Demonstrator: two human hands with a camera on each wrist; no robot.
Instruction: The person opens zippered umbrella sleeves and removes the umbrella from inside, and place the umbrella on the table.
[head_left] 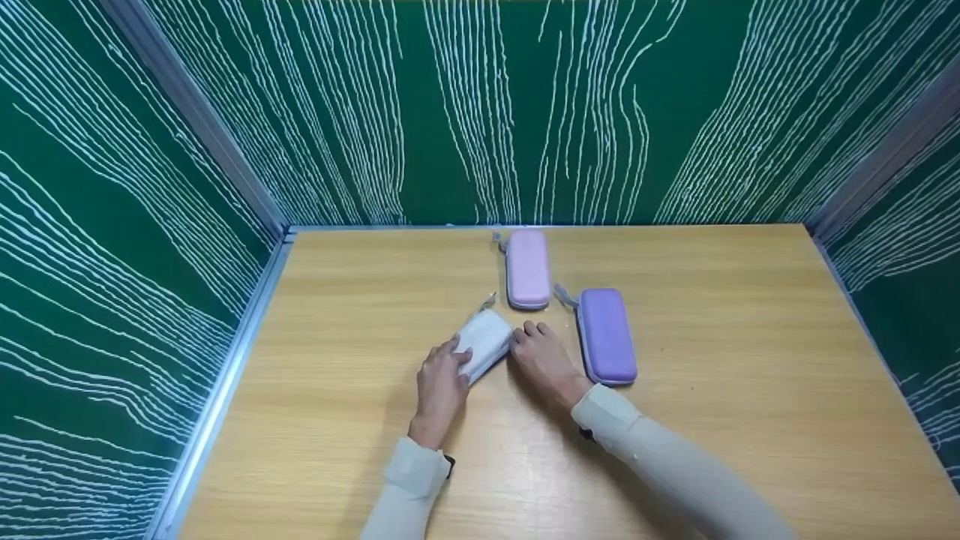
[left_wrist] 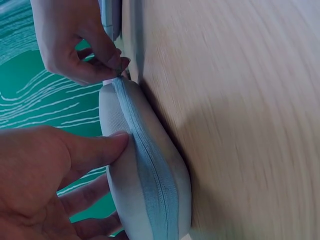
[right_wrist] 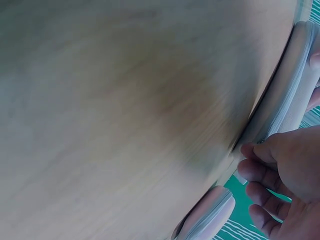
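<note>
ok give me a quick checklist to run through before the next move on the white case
1. Left hand holding the white case: ok, thumb on the near side.
2. Right hand at the end of the zipper: ok, thumb and finger pinched there.
3. Zipper pull between those fingertips: cannot tell, the fingers hide it.
4. Visible zipper stretch closed: looks ok.
5. Pink case apart from the white one: ok.
6. Right sleeve clear of the purple case: cannot tell, they look very close.
</note>
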